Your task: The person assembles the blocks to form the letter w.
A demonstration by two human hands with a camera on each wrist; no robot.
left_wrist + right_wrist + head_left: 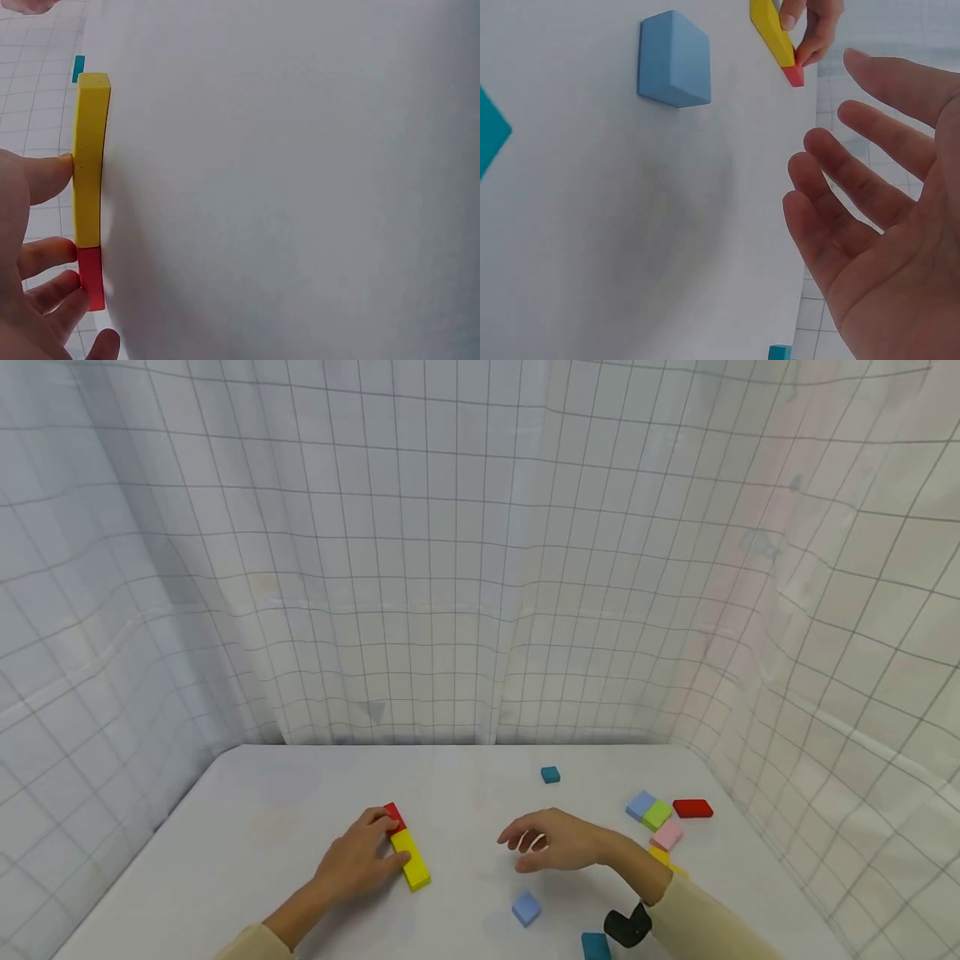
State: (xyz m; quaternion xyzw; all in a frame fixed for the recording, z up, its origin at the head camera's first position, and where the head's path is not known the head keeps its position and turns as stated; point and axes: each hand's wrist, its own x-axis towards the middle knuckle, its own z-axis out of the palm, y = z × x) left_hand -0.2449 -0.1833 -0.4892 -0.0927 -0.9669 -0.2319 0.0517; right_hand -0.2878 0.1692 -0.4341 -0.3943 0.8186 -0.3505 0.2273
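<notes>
My left hand (pixel 360 860) rests on two blocks laid end to end, its thumb on the long yellow block (pixel 412 862) and its fingertips on the short red block (pixel 394 817). In the left wrist view the yellow block (pixel 88 161) and red block (pixel 91 279) form one line, fingers and thumb along the same side. My right hand (pixel 562 841) hovers over the table, fingers loosely bent and holding nothing. Nearest to it is a light blue block (pixel 527 909), which also shows as a blue block (pixel 674 58) in the right wrist view.
At the right lie a periwinkle block (pixel 641 805), a green block (pixel 657 815), a dark red block (pixel 692 808), a pink block (pixel 667 835) and yellow pieces (pixel 659 855) partly behind my forearm. Teal blocks sit at the back (pixel 551 774) and front (pixel 596 946). Gridded curtains (pixel 480 568) surround the table.
</notes>
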